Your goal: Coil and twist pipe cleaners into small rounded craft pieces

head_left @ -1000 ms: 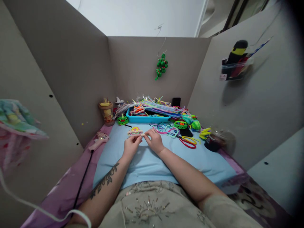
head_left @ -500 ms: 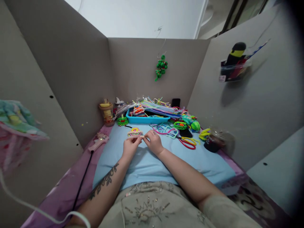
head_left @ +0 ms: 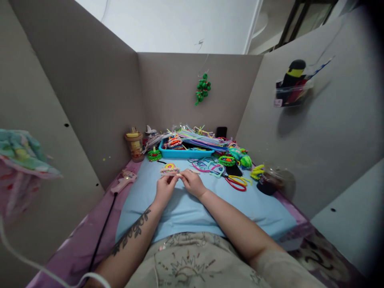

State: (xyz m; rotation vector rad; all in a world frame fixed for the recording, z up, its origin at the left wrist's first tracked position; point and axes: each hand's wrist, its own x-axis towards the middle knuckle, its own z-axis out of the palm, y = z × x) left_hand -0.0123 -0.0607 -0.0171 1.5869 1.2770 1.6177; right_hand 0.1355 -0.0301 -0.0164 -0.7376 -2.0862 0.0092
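My left hand [head_left: 166,188] and my right hand [head_left: 193,183] meet over the blue cloth, fingertips almost touching. Between them they pinch a thin pale pipe cleaner [head_left: 179,175], with a short end showing past the right fingers. Just beyond the left fingers sits a small fuzzy piece [head_left: 170,168] in pink, yellow and cream, made of coiled pipe cleaners. Scissors with red and yellow handles [head_left: 236,184] lie to the right, near loose blue and pink pipe cleaners [head_left: 214,165].
A blue tray [head_left: 187,153] heaped with pipe cleaners [head_left: 204,138] stands at the back. Left are a pink glue gun [head_left: 124,182] with a black cord and a lidded cup [head_left: 135,146]. Green fuzzy figures [head_left: 155,154] and a dark pot [head_left: 267,186] stand around; grey panels enclose the table.
My fingers have shifted slightly along the pipe cleaner, and a pale end now shows to the right of my right hand. The view has tilted a little.
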